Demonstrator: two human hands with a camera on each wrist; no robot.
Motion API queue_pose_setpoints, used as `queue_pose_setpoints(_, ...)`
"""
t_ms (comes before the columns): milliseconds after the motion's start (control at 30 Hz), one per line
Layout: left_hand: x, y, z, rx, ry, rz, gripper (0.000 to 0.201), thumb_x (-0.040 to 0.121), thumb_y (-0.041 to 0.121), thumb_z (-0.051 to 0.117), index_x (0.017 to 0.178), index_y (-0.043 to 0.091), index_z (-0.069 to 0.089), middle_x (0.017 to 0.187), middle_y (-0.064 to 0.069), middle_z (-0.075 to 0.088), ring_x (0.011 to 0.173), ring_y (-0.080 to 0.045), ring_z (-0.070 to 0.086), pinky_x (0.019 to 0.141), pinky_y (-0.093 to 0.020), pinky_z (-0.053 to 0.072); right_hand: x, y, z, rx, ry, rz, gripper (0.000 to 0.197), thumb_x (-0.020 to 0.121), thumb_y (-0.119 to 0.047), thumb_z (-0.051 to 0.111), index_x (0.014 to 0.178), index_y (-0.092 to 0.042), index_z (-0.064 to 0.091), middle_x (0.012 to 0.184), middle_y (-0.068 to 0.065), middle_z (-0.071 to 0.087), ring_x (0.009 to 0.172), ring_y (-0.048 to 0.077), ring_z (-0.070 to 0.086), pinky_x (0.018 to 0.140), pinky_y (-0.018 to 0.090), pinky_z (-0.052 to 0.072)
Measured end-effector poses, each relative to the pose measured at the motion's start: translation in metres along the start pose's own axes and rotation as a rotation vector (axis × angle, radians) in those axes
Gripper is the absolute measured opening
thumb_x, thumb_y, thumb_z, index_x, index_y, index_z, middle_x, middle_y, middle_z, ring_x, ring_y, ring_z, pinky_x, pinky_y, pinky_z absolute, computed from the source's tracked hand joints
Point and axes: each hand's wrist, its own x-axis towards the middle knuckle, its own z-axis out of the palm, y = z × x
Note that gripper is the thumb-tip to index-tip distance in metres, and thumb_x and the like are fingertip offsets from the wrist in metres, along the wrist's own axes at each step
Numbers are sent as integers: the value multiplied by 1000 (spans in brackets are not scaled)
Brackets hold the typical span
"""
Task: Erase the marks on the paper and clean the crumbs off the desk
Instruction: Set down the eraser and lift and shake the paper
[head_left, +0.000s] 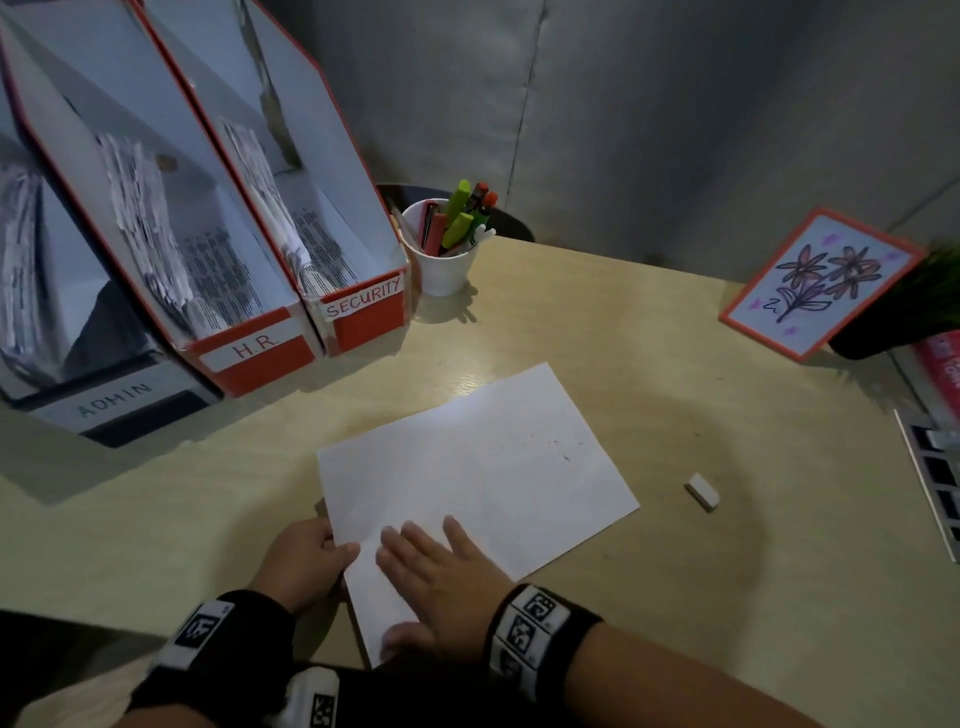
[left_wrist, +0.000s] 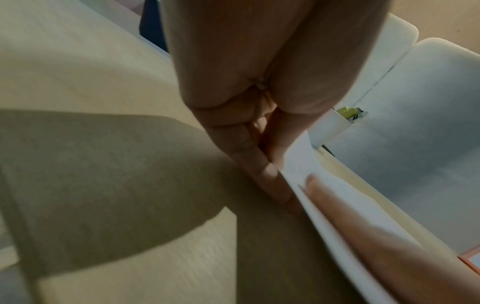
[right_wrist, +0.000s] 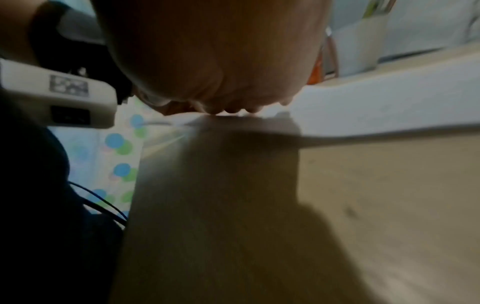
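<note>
the paper (head_left: 467, 467) lies flat on the counter (head_left: 675, 597), a few dark specks near its far right side. left hand (head_left: 304, 561) pinches the near-left edge, thumb on top. right hand (head_left: 441, 582) presses flat on the near corner, fingers (head_left: 410, 540) straight. the eraser (head_left: 702, 489) sits well apart to the right. risk: tip the sheet too fast and crumbs scatter across the counter, or the pinched edge creases.

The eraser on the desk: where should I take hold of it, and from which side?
Pinch the eraser across its two long sides, coming from above with the right hand. It lies flat and clear right of the paper, nothing crowding it.
</note>
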Motion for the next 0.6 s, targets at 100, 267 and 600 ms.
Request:
queue_pose_setpoints(100, -3, 3, 0, 24, 4, 5, 16, 87, 1, 63, 72, 6, 64, 48, 8, 54, 50, -11, 53, 46, -21, 39, -9, 31, -3, 52, 54, 187, 86, 78, -72, -3, 147, -20, -8, 147, -6, -23, 138, 11, -20, 111, 51, -15)
queue_pose_setpoints(267, -3, 0, 3, 34, 15, 28, 28, 89, 5, 62, 65, 20, 56, 50, 10, 51, 50, -7, 50, 47, -18, 34, -56, 97, -5, 102, 79, 732, 88, 78, -72, -6, 145, -15, -14, 147, 0, -28, 141, 20, -18, 109, 55, -10)
queue_pose_setpoints(600, -7, -19, 0, -72, -30, 6, 9, 85, 2, 64, 82, 9, 68, 69, -8, 70, 65, -27, 67, 69, -44, 57, -18, 60, -8, 157, 195, 467, 70, 92, -59, 19, 146, -24, -10, 148, -9, -24, 142, 11, -15, 115, 47, -10)
